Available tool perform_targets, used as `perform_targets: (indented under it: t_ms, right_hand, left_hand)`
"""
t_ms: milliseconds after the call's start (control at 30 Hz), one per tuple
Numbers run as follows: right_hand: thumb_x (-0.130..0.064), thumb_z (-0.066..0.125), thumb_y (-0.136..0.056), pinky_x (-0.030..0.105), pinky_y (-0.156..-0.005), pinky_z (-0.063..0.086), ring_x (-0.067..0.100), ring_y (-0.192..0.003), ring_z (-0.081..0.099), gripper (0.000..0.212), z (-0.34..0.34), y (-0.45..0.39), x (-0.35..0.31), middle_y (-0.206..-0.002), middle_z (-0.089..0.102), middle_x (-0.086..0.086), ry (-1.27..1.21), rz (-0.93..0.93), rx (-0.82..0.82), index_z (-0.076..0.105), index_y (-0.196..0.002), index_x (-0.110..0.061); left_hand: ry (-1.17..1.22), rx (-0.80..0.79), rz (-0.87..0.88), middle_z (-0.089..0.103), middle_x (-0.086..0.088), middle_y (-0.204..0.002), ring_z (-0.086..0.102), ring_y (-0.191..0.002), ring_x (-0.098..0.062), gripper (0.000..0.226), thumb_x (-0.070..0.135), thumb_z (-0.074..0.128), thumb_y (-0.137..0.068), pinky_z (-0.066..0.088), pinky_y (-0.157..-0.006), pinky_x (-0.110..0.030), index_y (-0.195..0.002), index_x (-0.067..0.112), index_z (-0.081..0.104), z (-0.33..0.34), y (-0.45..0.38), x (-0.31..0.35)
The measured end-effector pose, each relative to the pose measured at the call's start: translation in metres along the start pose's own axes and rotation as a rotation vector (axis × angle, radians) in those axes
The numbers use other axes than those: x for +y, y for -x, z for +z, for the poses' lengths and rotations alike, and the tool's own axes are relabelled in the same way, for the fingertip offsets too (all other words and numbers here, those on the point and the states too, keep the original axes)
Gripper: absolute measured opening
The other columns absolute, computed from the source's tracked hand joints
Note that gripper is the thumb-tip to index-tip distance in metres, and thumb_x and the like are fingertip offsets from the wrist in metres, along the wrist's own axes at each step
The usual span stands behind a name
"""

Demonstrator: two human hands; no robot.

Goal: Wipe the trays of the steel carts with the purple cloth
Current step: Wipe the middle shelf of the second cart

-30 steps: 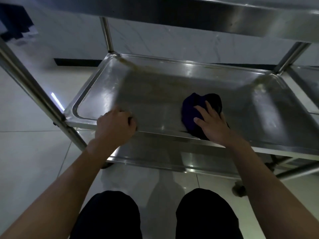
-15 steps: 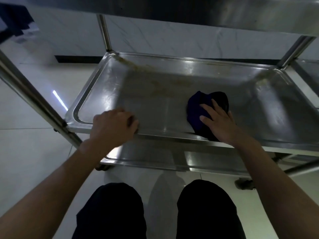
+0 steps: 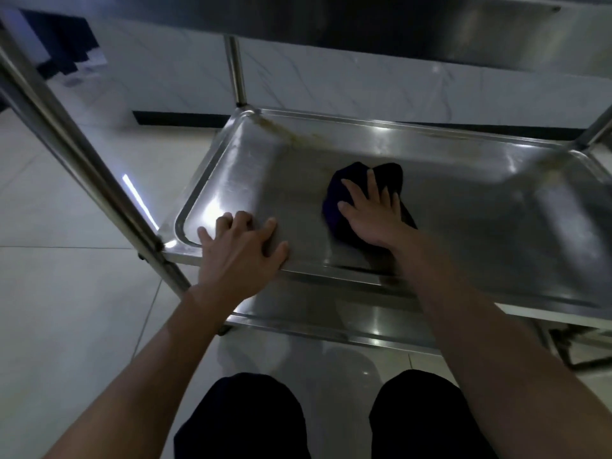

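Note:
The middle steel tray (image 3: 480, 226) of the cart lies in front of me, with a brownish smear (image 3: 298, 135) along its far left rim. The purple cloth (image 3: 334, 200) sits bunched near the tray's middle. My right hand (image 3: 371, 217) presses flat on it with straight fingers, and the cloth shows beyond the fingertips and at the left side. My left hand (image 3: 238, 253) rests on the tray's near left rim, fingers spread over the edge onto the tray floor.
An upper shelf (image 3: 397, 24) hangs low over the tray. Steel posts stand at the near left (image 3: 82, 167) and back left (image 3: 235, 71). A lower shelf (image 3: 331, 313) sits under the tray. My knees (image 3: 248, 415) are close to the cart, on a tiled floor (image 3: 66, 309).
My right hand has slid the cloth leftward across the tray. My left hand has uncurled from gripping the rim and now lies spread on it.

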State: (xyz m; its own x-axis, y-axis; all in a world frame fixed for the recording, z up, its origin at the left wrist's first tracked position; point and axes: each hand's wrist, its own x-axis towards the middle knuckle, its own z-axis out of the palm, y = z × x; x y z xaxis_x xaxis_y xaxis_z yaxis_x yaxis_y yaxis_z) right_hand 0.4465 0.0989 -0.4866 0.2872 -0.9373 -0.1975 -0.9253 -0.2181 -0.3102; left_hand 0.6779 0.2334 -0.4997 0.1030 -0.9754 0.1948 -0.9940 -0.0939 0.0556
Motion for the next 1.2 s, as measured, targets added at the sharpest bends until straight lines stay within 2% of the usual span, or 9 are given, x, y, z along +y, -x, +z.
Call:
perform_targets:
  t_ms: [333, 533, 633, 767, 1000, 1100, 1200]
  right_hand:
    - [-0.059, 0.026, -0.101, 0.05, -0.121, -0.012, 0.036, -0.153, -0.013, 0.061, 0.03, -0.06, -0.128, -0.165, -0.025, -0.003, -0.008, -0.214, -0.132, 0.003, -0.156, -0.049]
    - [-0.056, 0.031, -0.099, 0.051, -0.121, -0.009, 0.036, -0.154, -0.009, 0.06, 0.042, -0.067, -0.198, -0.166, -0.022, -0.002, 0.008, -0.38, -0.211, 0.009, -0.155, -0.05]
    - [-0.055, 0.034, -0.1, 0.051, -0.12, -0.006, 0.036, -0.154, -0.003, 0.059, 0.043, -0.065, -0.212, -0.167, -0.018, -0.001, 0.019, -0.42, -0.217, 0.016, -0.155, -0.048]
    - [-0.053, 0.033, -0.101, 0.049, -0.121, -0.001, 0.029, -0.154, 0.007, 0.057, 0.039, -0.062, -0.186, -0.169, -0.009, -0.001, 0.005, -0.446, -0.168, 0.02, -0.155, -0.043]
    - [-0.057, 0.027, -0.102, 0.046, -0.122, 0.002, 0.028, -0.155, 0.006, 0.057, 0.022, -0.05, -0.074, -0.169, -0.009, -0.005, -0.009, -0.291, -0.051, 0.017, -0.156, -0.044]
    - [-0.06, 0.022, -0.1, 0.047, -0.122, 0.004, 0.029, -0.155, 0.006, 0.058, 0.014, -0.036, -0.022, -0.168, -0.01, -0.006, 0.0, -0.241, -0.023, 0.013, -0.156, -0.046]
    - [-0.063, 0.019, -0.097, 0.049, -0.122, 0.008, 0.032, -0.154, 0.008, 0.06, 0.005, -0.022, 0.022, -0.168, -0.01, -0.005, 0.005, -0.174, 0.001, 0.012, -0.155, -0.047]
  left_hand:
    - [-0.017, -0.03, -0.005, 0.048, -0.005, -0.138, 0.04, -0.129, -0.035, 0.064, 0.071, 0.025, -0.092, 0.035, -0.1, -0.063, -0.145, 0.04, 0.043, -0.01, 0.03, -0.011]
    - [-0.003, -0.044, -0.027, 0.046, -0.005, -0.14, 0.04, -0.13, -0.034, 0.063, 0.069, 0.027, -0.092, 0.034, -0.102, -0.064, -0.143, 0.038, 0.045, -0.016, 0.043, -0.015]
    - [0.004, -0.062, -0.031, 0.047, -0.005, -0.138, 0.043, -0.127, -0.034, 0.063, 0.07, 0.026, -0.091, 0.035, -0.101, -0.064, -0.143, 0.04, 0.044, -0.018, 0.043, -0.02]
    - [-0.001, -0.102, -0.046, 0.043, -0.005, -0.143, 0.037, -0.133, -0.034, 0.067, 0.073, 0.023, -0.09, 0.032, -0.104, -0.065, -0.146, 0.042, 0.04, -0.018, 0.043, -0.017]
    - [0.004, -0.178, -0.049, 0.043, -0.004, -0.14, 0.036, -0.134, -0.034, 0.066, 0.075, 0.025, -0.087, 0.033, -0.104, -0.067, -0.143, 0.044, 0.041, -0.027, 0.035, -0.01]
    - [0.064, -0.198, -0.073, 0.044, -0.001, -0.136, 0.038, -0.132, -0.032, 0.055, 0.072, 0.036, -0.085, 0.036, -0.101, -0.065, -0.127, 0.041, 0.054, -0.031, 0.026, -0.002]
    - [0.097, -0.143, -0.019, 0.045, 0.002, -0.141, 0.038, -0.134, -0.027, 0.035, 0.053, 0.049, -0.081, 0.037, -0.1, -0.058, -0.105, 0.031, 0.063, -0.034, 0.013, 0.019]
